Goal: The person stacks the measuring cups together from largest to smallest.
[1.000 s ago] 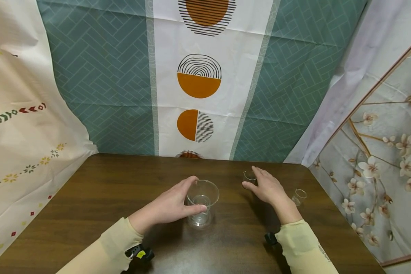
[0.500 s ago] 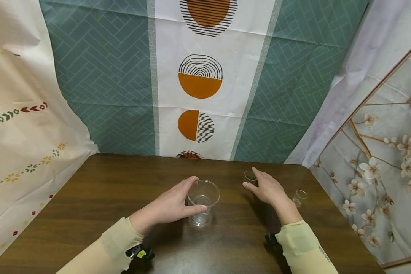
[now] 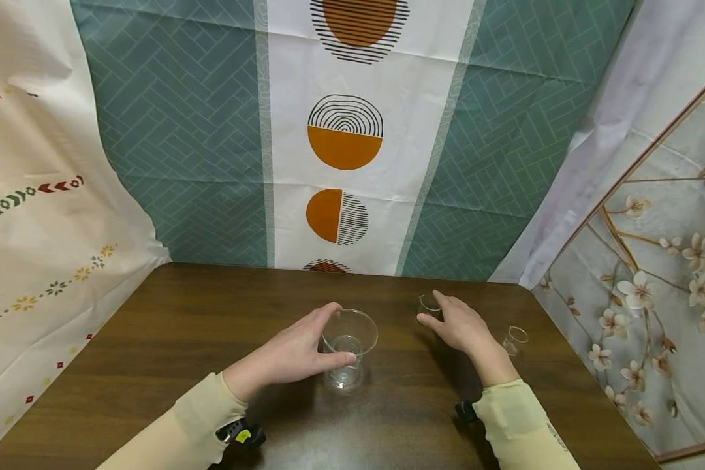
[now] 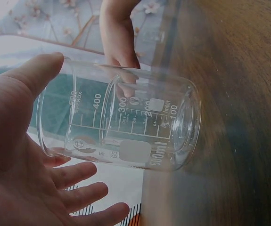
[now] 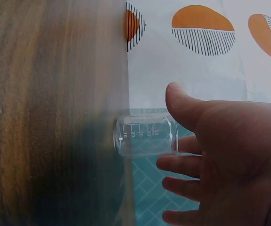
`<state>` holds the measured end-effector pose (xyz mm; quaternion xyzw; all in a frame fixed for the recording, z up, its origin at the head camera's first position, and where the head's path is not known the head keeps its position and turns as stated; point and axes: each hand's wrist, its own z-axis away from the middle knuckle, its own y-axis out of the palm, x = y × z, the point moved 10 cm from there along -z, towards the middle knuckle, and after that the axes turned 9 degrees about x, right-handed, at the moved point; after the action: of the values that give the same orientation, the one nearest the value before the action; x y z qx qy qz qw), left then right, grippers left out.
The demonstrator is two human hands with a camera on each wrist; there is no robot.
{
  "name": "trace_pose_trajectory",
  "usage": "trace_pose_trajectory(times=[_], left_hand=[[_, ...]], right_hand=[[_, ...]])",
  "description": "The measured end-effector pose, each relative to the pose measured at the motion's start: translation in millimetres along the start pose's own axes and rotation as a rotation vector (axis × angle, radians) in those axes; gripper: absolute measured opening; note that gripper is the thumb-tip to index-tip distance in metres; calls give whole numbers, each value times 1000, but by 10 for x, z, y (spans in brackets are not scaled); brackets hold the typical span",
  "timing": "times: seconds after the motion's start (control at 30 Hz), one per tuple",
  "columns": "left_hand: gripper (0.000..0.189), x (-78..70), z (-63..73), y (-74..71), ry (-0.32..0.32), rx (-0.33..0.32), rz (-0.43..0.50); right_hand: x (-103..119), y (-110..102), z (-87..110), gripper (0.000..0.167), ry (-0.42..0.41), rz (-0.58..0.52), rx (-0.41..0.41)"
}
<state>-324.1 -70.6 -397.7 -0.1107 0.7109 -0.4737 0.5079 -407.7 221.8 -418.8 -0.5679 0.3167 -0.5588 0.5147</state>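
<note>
At the scene's centre, the left hand (image 3: 290,352) pinches the rim of an upright large beaker (image 4: 88,127) between thumb and forefinger, a smaller inner beaker (image 4: 142,120) nested within it. Farther back and right on the brown table (image 3: 182,326), the right hand (image 3: 461,324) flanks a small beaker (image 5: 147,136), its grip indeterminable; nearer the right edge stands a glass vessel (image 3: 514,341).

You had free passage across the tabletop (image 3: 399,378) between the large beaker (image 4: 86,123), flanked by your left hand (image 4: 36,129), and your right hand (image 3: 459,323). A nested beaker (image 3: 348,343) obstructed the large beaker's interior. A small beaker (image 3: 427,305) obstructed your right hand's thumb-to-finger gap, and an outer beaker (image 3: 514,341) limited rightward travel.
</note>
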Motion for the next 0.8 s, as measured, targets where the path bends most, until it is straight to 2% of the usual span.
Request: trace_pose_trajectory(times=[0.27,0.5,0.8], left_hand=[[92,4,0,0,-2,-5,-2],[90,-6,1,-1,0,-6,3],[88,-1,7,-12,-8,-11,4]], right_hand=[[1,-19,6,79,5,8,-3],[59,-81,14,64,-19,61,-51],[70,-94,14,58,-11,69,-75]])
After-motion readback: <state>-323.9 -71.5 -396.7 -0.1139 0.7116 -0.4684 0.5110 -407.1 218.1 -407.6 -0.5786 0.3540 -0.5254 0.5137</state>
